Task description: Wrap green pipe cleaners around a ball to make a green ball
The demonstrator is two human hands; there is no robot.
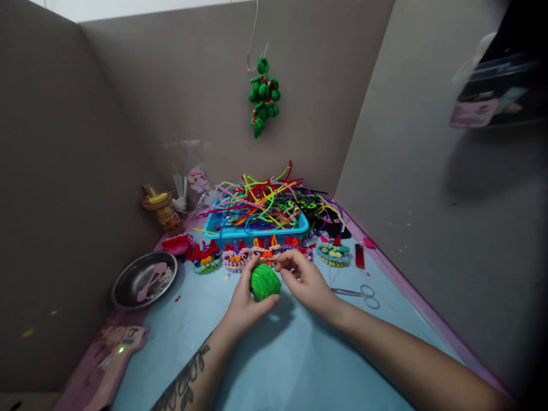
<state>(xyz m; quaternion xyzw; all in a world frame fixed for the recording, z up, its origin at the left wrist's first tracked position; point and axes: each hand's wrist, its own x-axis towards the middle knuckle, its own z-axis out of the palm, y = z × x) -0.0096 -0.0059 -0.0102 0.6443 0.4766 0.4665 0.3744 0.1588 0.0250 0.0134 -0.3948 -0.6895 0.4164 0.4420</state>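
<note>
A round, bright green ball [264,282], fuzzy like coiled pipe cleaner, sits in my left hand [246,299], with the thumb below it and the fingers curled round its far side. My right hand [306,279] is just right of the ball, its thumb and forefinger drawn together in a pinch. Whatever is in that pinch is too small to make out. Behind both hands stands a row of several colourful fuzzy animal-like heads, among them a multicoloured one [206,257] at the left and a blue and yellow one [333,253] at the right.
A blue tray [257,233] heaped with coloured pipe cleaners [265,200] stands at the back. Scissors [357,294] and a red lighter [359,256] lie to the right. A metal bowl [124,279] and pink glue gun [115,365] are left. A green ornament [263,97] hangs above.
</note>
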